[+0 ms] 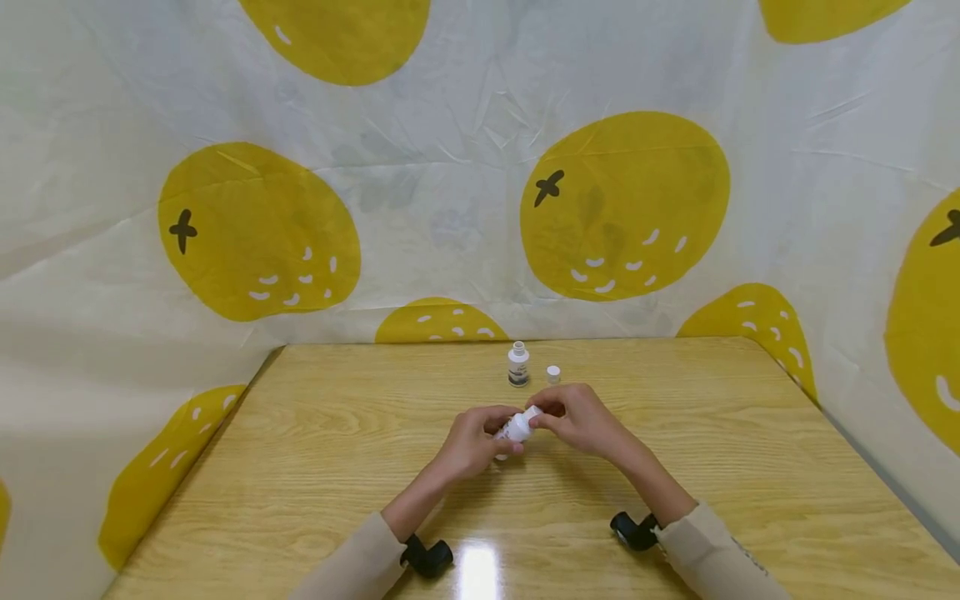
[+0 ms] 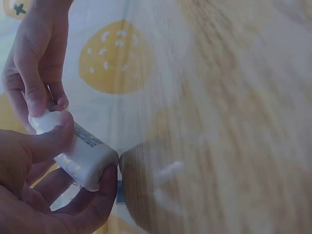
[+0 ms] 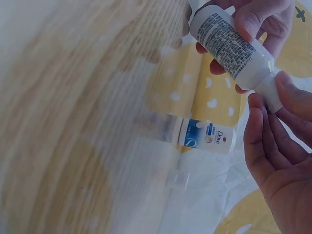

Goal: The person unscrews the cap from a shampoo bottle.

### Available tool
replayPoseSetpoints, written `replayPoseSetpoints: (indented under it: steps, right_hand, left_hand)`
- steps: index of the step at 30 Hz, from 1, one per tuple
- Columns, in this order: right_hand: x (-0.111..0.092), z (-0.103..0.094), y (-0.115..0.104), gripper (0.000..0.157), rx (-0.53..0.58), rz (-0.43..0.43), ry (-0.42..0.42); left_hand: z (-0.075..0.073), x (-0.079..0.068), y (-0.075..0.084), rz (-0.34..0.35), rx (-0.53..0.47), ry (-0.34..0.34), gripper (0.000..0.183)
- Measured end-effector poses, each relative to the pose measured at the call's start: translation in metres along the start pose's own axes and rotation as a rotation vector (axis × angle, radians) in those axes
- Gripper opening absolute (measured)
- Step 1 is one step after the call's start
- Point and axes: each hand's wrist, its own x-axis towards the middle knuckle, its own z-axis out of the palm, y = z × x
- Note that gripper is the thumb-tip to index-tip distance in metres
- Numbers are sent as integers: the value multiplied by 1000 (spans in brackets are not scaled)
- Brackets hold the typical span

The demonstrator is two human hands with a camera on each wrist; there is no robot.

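A small white bottle (image 1: 514, 429) with fine print on its side is tilted between the two hands over the table. My left hand (image 1: 467, 446) grips its body, thumb on one side and fingers wrapped round the other. With thumb and fingertips my right hand (image 1: 576, 418) pinches the white cap (image 3: 268, 93) at the bottle's neck. Behind the hands a second white bottle (image 1: 518, 365) stands upright, its neck bare. Its label (image 3: 196, 132) shows blue and white in the right wrist view. A loose white cap (image 1: 553, 374) lies beside it on the right.
The wooden table (image 1: 337, 400) carries all of this. A white cloth (image 1: 450, 208) printed with yellow fruit hangs behind it and along both sides. Each forearm wears a black wrist camera, the left one (image 1: 427, 557) and the right one (image 1: 634, 532).
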Motion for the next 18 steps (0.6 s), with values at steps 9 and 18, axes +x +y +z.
replayPoseSetpoints:
  steps: [9, 18]
  right_hand:
    - [0, -2, 3, 20, 34, 3, -12]
    - [-1, -5, 2, 20, 75, 103, -17]
  left_hand:
    - [0, 0, 0, 11, 6, 4, 43]
    - [0, 1, -1, -1, 60, 28, 45]
